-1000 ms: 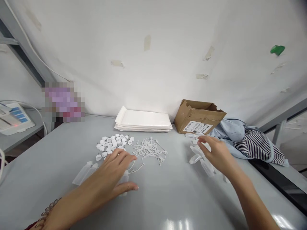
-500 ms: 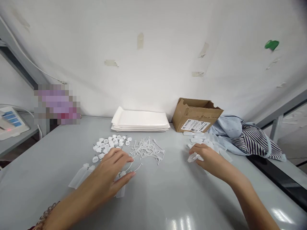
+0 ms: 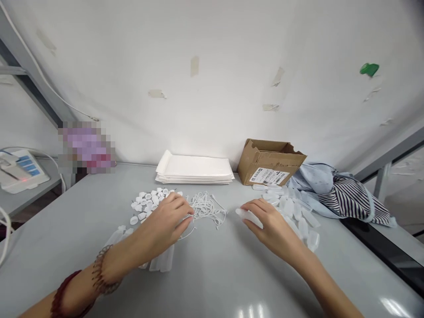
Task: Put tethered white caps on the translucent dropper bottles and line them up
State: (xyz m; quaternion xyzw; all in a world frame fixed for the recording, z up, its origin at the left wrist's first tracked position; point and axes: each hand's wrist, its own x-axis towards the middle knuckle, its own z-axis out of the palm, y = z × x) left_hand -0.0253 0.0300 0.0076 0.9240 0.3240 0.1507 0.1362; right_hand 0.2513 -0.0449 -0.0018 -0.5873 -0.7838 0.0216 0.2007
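Observation:
My right hand [image 3: 270, 225] holds a small clear plastic bottle [image 3: 247, 215] between fingers and thumb, just left of a pile of the same clear bottles [image 3: 296, 212]. My left hand [image 3: 167, 221] reaches forward with its fingers pinched together at the near edge of a tangle of white plastic loops [image 3: 207, 206]; what it pinches, if anything, is too small to see. A heap of small white caps [image 3: 150, 201] lies just left of that hand. A few clear bottles [image 3: 162, 261] lie under and beside my left wrist.
A stack of white padded envelopes [image 3: 194, 168] lies at the back by the wall. An open cardboard box [image 3: 270, 161] stands to its right, with crumpled blue and striped cloth [image 3: 341, 194] beyond. A white device [image 3: 20, 170] sits on a side table at left.
My right hand picked a clear bottle from the pile and brought it left toward the middle. My left hand slid forward from the bottles to the white loops.

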